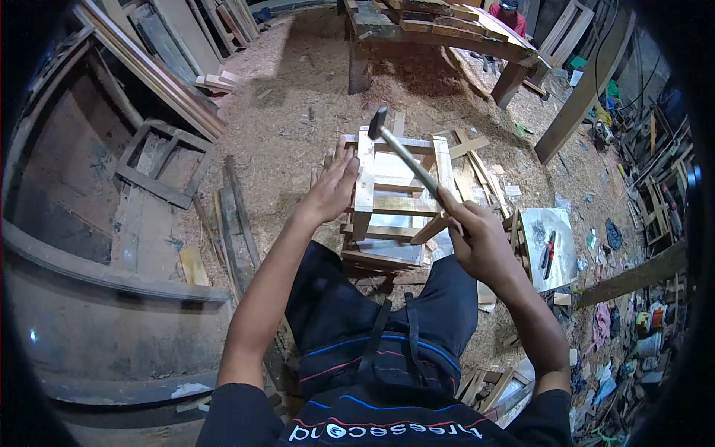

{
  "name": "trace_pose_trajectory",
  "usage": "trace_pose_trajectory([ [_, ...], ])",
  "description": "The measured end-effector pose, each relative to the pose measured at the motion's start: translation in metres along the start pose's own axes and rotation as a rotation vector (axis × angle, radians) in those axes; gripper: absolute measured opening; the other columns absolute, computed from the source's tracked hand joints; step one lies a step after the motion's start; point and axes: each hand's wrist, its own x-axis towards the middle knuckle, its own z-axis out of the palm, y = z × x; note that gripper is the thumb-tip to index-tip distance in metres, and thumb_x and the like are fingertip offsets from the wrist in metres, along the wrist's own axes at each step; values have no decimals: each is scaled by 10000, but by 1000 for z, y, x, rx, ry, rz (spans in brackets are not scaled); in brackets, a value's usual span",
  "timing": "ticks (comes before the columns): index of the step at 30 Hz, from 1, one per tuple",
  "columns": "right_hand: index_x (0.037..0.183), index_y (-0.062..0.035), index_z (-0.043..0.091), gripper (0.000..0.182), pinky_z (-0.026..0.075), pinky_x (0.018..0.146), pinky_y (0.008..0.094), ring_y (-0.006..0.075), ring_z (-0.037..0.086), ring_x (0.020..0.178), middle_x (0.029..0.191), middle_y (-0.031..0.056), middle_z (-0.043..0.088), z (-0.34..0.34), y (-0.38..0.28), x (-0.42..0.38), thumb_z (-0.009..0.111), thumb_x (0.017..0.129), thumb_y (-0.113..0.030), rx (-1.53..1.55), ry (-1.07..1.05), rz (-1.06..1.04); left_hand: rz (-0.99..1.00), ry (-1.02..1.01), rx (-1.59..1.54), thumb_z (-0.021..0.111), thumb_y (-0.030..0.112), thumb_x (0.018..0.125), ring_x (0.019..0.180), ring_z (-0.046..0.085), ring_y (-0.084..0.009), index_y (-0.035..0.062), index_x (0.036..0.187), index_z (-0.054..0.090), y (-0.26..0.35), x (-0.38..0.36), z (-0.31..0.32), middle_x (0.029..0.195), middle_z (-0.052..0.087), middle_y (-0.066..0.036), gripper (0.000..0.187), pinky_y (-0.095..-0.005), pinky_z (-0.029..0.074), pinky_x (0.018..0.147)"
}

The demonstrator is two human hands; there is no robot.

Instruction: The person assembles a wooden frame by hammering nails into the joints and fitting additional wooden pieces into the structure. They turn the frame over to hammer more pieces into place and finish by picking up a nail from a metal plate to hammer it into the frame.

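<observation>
A small wooden frame [363, 179] of pale slats stands between my knees on a low support. My left hand [335, 182] lies against the frame's left side, its fingers stretched out and pointing away from me. In my right hand [473, 231] is a hammer [410, 160], gripped by its handle. The dark hammer head is raised over the far left part of the frame and does not appear to touch it.
Wood scraps [477, 160] lie right of the frame. Red-handled pliers [550, 253] rest on a pale board [566, 223]. A workbench [447, 33] stands ahead, a person [508, 16] behind it. Large wooden panels [112, 298] fill the left side.
</observation>
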Motion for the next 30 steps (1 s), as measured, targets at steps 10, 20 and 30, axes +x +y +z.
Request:
trace_pose_trajectory([
  [10,1385,-74,499,552,443,600,367,274,568,650,768,160,568,0,0,-2,580,849,31,10,106,2,-21,-23,199,273,618,970,1483,29,-349,20,1516,197,12,-5,-2,1623,-27,-82,813,-592,-6,1148],
  [20,1395,-53,469,587,504,671,400,335,627,728,820,180,615,4,-4,-4,576,824,32,56,134,-47,-7,13,197,287,581,979,1484,37,-342,9,1510,212,6,-3,2,1622,-17,-94,785,-600,0,1146],
  [30,1394,-78,490,595,466,625,379,300,585,686,782,164,561,10,-2,-7,554,821,71,3,26,-7,-53,-33,232,306,544,986,1484,28,-347,-24,1496,230,14,-4,-2,1623,-16,-87,768,-599,11,1147],
])
